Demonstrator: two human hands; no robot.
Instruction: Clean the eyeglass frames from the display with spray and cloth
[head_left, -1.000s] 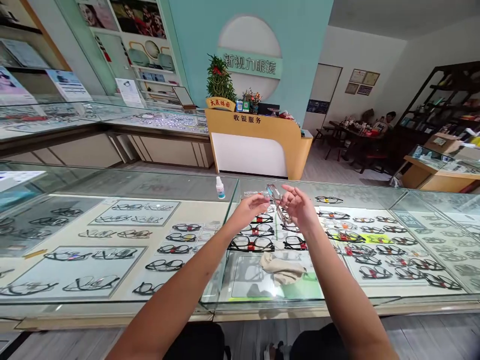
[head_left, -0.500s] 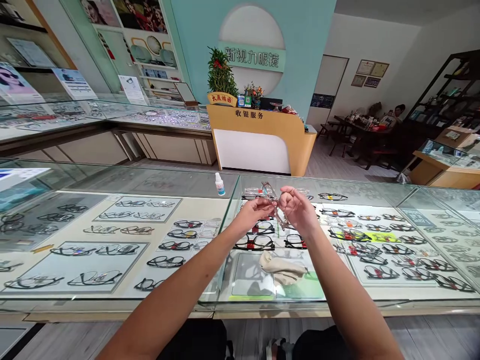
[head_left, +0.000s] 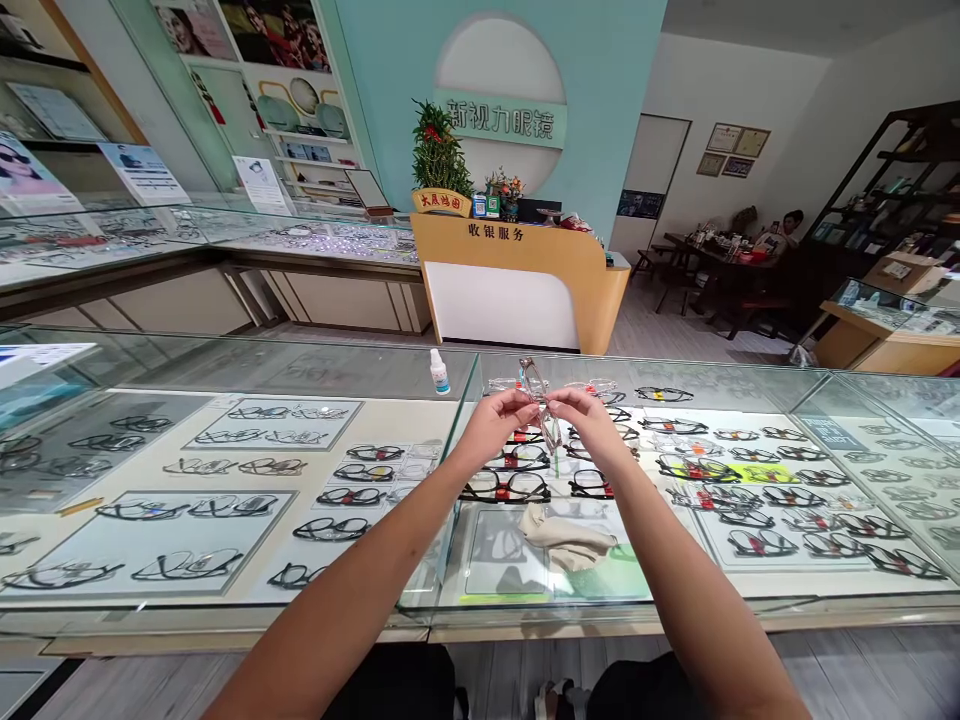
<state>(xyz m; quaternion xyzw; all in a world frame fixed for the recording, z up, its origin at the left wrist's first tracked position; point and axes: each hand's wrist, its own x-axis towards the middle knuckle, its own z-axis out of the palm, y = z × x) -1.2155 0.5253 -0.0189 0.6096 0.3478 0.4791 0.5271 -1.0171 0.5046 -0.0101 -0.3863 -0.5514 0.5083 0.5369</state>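
Handling seems unfinished: the left hand (head_left: 491, 428) and the right hand (head_left: 596, 425) pinch 1 pair of glasses (head_left: 532, 378), not yet set down, the cloth (head_left: 568, 540) lying apart.

bare arms (head_left: 375, 560) stretched forward; left hand (head_left: 495, 425), right hand (head_left: 592, 420) pinching, fingertips (head_left: 531, 411) nearly meeting

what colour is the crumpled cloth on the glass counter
The cloth is beige, best seen in the head view.
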